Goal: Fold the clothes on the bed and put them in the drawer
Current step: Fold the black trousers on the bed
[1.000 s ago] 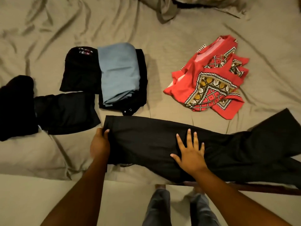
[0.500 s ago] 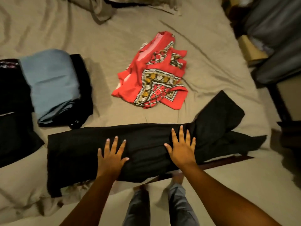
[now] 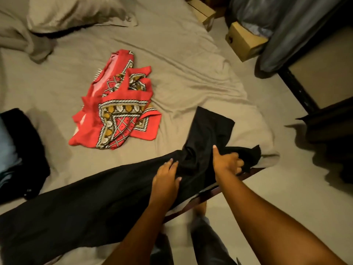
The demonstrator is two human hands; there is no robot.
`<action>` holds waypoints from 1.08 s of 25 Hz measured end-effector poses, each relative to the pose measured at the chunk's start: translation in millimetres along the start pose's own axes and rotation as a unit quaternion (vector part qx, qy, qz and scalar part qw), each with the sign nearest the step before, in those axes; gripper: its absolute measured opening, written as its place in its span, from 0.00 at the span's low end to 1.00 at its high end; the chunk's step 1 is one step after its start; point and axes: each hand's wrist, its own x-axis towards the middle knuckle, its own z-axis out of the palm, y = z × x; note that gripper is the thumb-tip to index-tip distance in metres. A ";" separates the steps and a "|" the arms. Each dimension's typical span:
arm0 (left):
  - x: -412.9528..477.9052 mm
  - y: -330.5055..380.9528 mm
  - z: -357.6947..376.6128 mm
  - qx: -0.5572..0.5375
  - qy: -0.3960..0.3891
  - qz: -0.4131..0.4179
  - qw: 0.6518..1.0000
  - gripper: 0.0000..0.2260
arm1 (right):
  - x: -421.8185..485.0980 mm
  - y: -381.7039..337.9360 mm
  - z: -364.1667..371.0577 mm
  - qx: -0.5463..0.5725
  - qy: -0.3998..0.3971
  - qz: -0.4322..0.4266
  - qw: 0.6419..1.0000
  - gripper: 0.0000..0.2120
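A long black garment lies along the near edge of the bed, its right end bunched and spread near the corner. My left hand presses on the cloth with fingers fairly straight. Just to its right, my right hand grips the bunched right end of the garment, thumb up and fingers curled into the fabric. A crumpled red patterned garment lies farther back on the sheet, apart from both hands.
Folded blue and black clothes sit at the left edge. A pillow lies at the back. Cardboard boxes and dark furniture stand on the floor to the right. My legs are by the bed's wooden rail.
The view has swung right. Both hands slid right along the black garment; my right hand went from lying flat to gripping its bunched right end.
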 end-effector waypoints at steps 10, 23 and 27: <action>77.6 89.1 19.2 0.099 0.185 0.033 0.977 0.37 | 39.2 14.5 -27.1 0.212 0.009 -0.009 0.977 0.05; 78.0 142.5 -14.8 -0.158 0.315 0.021 0.935 0.17 | 83.6 -39.3 -45.9 0.130 -0.140 -0.216 0.957 0.19; 54.2 145.7 16.9 0.012 0.167 0.243 0.956 0.19 | 83.0 -42.2 -66.6 0.156 -0.144 -0.106 0.971 0.26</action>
